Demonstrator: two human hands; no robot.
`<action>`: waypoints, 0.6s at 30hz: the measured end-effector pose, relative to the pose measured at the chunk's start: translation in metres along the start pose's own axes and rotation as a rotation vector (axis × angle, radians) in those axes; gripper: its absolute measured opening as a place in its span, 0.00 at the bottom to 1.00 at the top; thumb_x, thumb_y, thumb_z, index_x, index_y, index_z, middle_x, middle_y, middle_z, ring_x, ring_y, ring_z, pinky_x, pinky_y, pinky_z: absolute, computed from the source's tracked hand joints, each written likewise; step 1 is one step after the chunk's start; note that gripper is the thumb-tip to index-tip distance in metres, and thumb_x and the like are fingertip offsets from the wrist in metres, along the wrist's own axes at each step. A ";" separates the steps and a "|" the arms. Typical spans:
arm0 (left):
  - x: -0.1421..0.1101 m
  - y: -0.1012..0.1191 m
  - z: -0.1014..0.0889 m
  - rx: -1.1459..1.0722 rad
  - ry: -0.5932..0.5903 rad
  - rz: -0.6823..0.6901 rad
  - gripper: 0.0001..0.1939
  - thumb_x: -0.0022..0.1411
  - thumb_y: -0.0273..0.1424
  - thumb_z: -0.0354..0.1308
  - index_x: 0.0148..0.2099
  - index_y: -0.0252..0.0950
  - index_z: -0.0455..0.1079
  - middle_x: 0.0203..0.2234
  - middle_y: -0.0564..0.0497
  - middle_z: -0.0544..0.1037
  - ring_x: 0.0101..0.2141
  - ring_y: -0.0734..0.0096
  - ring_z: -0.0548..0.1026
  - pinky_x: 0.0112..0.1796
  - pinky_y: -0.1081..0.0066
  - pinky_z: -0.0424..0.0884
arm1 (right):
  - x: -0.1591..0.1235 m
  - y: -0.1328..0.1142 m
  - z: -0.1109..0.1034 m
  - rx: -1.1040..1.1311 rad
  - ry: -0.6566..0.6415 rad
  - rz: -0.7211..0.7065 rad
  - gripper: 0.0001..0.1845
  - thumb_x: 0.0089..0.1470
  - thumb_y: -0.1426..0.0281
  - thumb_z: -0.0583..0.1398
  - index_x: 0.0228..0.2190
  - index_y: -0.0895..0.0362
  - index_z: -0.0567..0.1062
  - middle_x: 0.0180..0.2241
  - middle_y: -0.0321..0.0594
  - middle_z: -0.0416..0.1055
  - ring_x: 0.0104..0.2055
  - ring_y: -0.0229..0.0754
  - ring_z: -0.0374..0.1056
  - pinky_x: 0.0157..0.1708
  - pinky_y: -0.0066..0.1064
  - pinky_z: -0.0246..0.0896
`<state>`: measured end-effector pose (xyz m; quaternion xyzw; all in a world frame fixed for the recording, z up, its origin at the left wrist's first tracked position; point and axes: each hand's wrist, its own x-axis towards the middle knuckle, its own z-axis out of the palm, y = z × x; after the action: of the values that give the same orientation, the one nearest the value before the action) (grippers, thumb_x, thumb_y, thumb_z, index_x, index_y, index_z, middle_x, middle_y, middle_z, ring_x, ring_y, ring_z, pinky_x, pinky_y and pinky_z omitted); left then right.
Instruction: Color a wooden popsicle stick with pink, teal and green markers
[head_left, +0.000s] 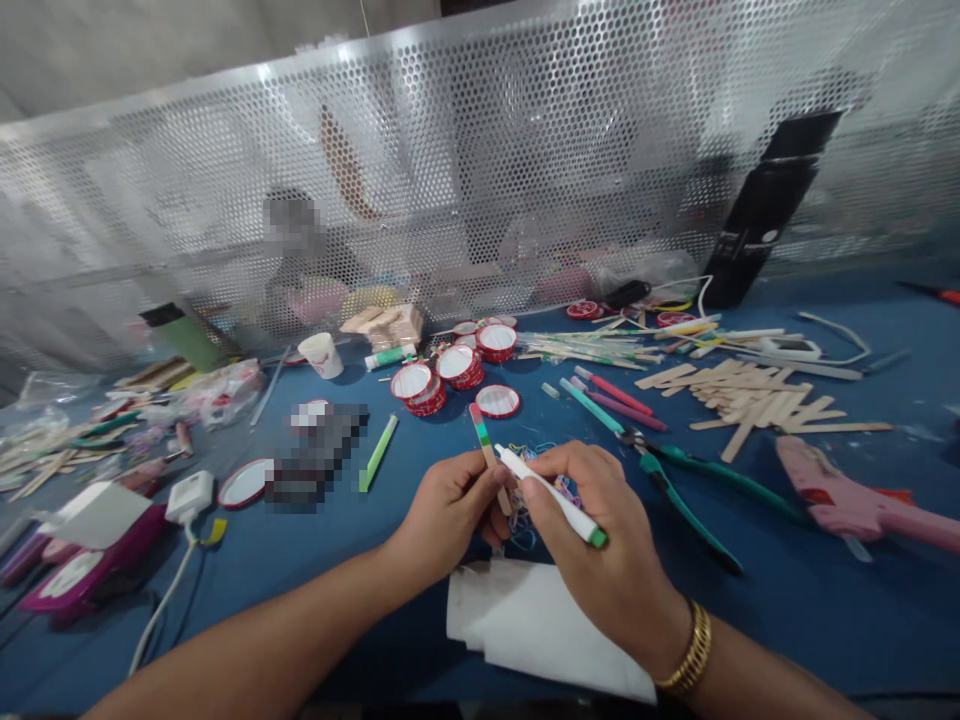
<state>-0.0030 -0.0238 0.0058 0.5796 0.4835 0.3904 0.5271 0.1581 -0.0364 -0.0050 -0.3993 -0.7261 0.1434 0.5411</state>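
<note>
A: What are we doing with our left hand (442, 510)?

B: We're pinching the stick (481, 430) near the middle of the table (405, 650), tilted, its upper end showing red and green bands. Our grip is closed on its bare lower part.

A: And our right hand (611, 540)?

B: It's closed round the marker (559, 500), a white one with a green end, its other end right by the stick. We seem to be at colouring, judging by the bands. Whether it touches, we can't tell.

A: What would a stroke here call for?

B: The stick held firm, we'd say, with our left fingertips out of the tip's way.

A: What else lies around us, from the left?

B: A charger (191, 495) with its cable, then a cup (321, 355) farther back. Next comes a green pen (381, 452), lying apart from our left hand, and red-rimmed discs (457, 365) behind it.

A: Anything in the way?

B: Tangled threads (519, 530) lie under and behind our hands, and could snag. A white sheet (547, 625) lies on our near side. To the right, pliers (643, 462) lie open beside our right hand, crowding it a little; beyond them are loose sticks (757, 400) and a pink glue gun (840, 500).
</note>
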 end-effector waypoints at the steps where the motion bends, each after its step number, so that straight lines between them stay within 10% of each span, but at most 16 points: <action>1: 0.000 0.000 0.000 0.000 0.000 -0.007 0.22 0.62 0.49 0.57 0.30 0.34 0.66 0.16 0.54 0.72 0.16 0.77 0.69 0.19 0.78 0.67 | 0.000 0.000 0.000 -0.004 0.005 0.005 0.04 0.60 0.72 0.56 0.32 0.53 0.69 0.30 0.33 0.71 0.34 0.40 0.66 0.40 0.36 0.56; 18: -0.001 -0.002 -0.002 0.012 -0.024 0.017 0.21 0.63 0.49 0.55 0.31 0.35 0.67 0.16 0.55 0.71 0.17 0.77 0.69 0.20 0.78 0.68 | -0.002 0.000 0.001 0.049 -0.020 -0.049 0.03 0.60 0.73 0.57 0.34 0.53 0.68 0.32 0.33 0.72 0.36 0.39 0.67 0.42 0.36 0.56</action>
<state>-0.0055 -0.0241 0.0044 0.5915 0.4745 0.3849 0.5262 0.1569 -0.0376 -0.0067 -0.3664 -0.7374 0.1518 0.5468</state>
